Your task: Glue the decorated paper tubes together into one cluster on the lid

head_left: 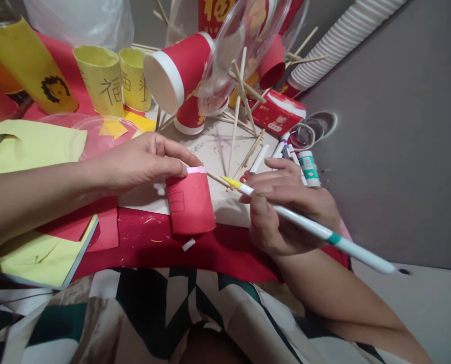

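Note:
My left hand (142, 159) pinches the white rim of a red paper-wrapped cup (190, 202), which lies tilted on the work surface with a faint square drawn on its side. My right hand (286, 207) is closed around a white marker pen (312, 227) with a yellow tip and a green band. The tip points at the cup's upper right edge, just apart from it. A thin wooden stick (218, 178) lies behind the tip.
Red cups (180, 71), yellow cups with characters (104, 78), clear plastic lids (244, 40) and wooden skewers (236, 116) crowd the back. Markers and a tube (309, 167) lie right. Red and yellow paper sheets (32, 146) cover the left. A white corrugated hose (339, 40) runs at top right.

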`<action>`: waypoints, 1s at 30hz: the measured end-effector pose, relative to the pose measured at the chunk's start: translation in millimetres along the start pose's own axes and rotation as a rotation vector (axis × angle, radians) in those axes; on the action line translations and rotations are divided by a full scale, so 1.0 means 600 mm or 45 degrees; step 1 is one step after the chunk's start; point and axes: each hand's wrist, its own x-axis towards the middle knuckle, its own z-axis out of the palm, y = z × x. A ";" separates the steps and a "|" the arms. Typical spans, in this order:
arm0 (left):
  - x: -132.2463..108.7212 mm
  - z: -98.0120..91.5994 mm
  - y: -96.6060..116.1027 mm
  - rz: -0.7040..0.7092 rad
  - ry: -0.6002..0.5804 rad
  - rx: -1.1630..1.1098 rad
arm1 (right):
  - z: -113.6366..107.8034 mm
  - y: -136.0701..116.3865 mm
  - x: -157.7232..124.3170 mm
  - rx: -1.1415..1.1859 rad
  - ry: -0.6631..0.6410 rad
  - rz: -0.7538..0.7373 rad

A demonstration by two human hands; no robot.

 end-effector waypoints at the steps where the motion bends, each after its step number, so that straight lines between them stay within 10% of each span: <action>1: -0.001 -0.001 0.002 -0.009 0.009 0.005 | 0.001 0.000 0.001 0.009 0.040 -0.062; 30: -0.014 -0.005 0.000 0.000 -0.204 0.056 | 0.015 -0.042 0.018 0.087 -0.077 -0.191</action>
